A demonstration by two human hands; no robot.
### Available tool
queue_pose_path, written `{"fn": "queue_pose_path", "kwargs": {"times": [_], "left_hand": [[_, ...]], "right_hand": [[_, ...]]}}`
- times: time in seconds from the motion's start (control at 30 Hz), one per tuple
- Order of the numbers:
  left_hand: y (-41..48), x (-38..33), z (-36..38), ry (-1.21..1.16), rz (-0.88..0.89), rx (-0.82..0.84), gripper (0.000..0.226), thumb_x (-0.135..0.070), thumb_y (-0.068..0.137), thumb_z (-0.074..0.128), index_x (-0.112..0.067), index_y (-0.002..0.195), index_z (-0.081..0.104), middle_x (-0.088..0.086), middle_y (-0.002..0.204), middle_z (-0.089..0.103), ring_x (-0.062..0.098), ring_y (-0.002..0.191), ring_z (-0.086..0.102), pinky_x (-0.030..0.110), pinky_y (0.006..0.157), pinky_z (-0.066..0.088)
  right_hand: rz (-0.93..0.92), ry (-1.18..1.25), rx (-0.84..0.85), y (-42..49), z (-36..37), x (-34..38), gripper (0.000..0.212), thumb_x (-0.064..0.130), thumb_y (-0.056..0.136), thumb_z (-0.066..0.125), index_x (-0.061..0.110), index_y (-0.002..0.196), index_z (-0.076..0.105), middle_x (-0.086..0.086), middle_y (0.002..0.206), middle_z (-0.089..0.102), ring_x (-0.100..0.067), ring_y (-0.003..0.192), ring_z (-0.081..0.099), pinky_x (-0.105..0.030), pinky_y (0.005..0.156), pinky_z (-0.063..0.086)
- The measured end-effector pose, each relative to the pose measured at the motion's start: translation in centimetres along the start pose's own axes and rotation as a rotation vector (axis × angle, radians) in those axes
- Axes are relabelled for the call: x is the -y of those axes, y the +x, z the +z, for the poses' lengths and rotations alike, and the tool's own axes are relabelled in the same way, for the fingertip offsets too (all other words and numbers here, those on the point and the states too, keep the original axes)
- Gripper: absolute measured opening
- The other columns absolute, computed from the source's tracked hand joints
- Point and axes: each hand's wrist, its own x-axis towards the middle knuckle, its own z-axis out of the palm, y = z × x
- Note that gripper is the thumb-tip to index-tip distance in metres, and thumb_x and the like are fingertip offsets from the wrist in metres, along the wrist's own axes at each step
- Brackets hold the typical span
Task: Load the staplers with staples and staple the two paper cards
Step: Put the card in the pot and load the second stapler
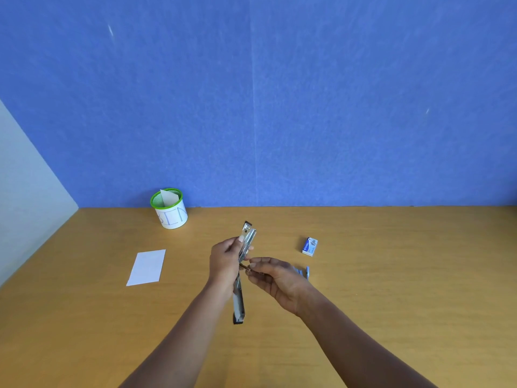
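Observation:
My left hand (225, 259) holds a black and silver stapler (246, 239) swung fully open above the table, its metal magazine pointing away from me and its black base (238, 309) hanging toward me. My right hand (275, 275) pinches something small at the stapler's hinge; I cannot tell what it is. A white paper card (147, 266) lies flat on the table to the left. A small blue staple box (310, 246) lies to the right. A light blue stapler (303, 271) lies behind my right hand, mostly hidden.
A white cup with a green rim (170, 210) stands at the back left of the wooden table (391, 289) with a piece of paper (168, 198) in it. A blue wall (279, 107) rises along the table's far edge.

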Motion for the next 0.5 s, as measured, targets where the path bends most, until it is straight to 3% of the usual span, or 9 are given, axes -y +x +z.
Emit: {"fn": "queue_pose_path", "kwargs": {"times": [0.13,0.23,0.4,0.5], "left_hand": [[0.39,0.77,-0.54,-0.272,-0.285,-0.045,0.023,-0.018,0.097,0.047,-0.005,0.095,0.065,0.005,0.079,0.067,0.015,0.063,0.056,0.027,0.055,0.043],[0.58,0.88,-0.69,-0.414,-0.393,-0.032,0.024,-0.015,0.098,0.045,-0.002,0.099,0.064,0.007,0.077,0.063,0.015,0.06,0.054,0.027,0.053,0.043],[0.63,0.68,-0.48,-0.553,-0.454,-0.018,0.027,-0.012,0.097,0.045,0.001,0.082,0.063,0.011,0.071,0.057,0.012,0.031,0.047,0.015,0.032,0.038],[0.83,0.8,-0.57,-0.572,-0.464,-0.016,0.028,-0.012,0.097,0.046,-0.001,0.077,0.063,0.012,0.071,0.055,0.019,0.051,0.051,0.018,0.036,0.044]], "right_hand": [[-0.025,-0.053,0.007,0.07,0.07,-0.08,0.006,0.001,0.084,0.062,0.006,0.087,0.062,-0.006,0.079,0.066,-0.013,0.074,0.064,-0.018,0.067,0.056],[-0.07,-0.09,0.028,0.04,0.07,-0.24,0.007,0.002,0.083,0.064,0.007,0.087,0.063,-0.003,0.078,0.067,-0.009,0.072,0.066,-0.017,0.067,0.055],[-0.22,-0.31,0.02,0.12,0.57,-0.45,0.017,0.0,0.079,0.068,0.012,0.091,0.066,0.005,0.075,0.062,0.001,0.063,0.057,-0.012,0.055,0.043],[-0.324,-0.388,-0.005,0.33,0.64,-0.42,0.016,0.002,0.078,0.069,0.012,0.091,0.069,0.008,0.069,0.061,0.002,0.059,0.053,-0.012,0.054,0.039]]}}
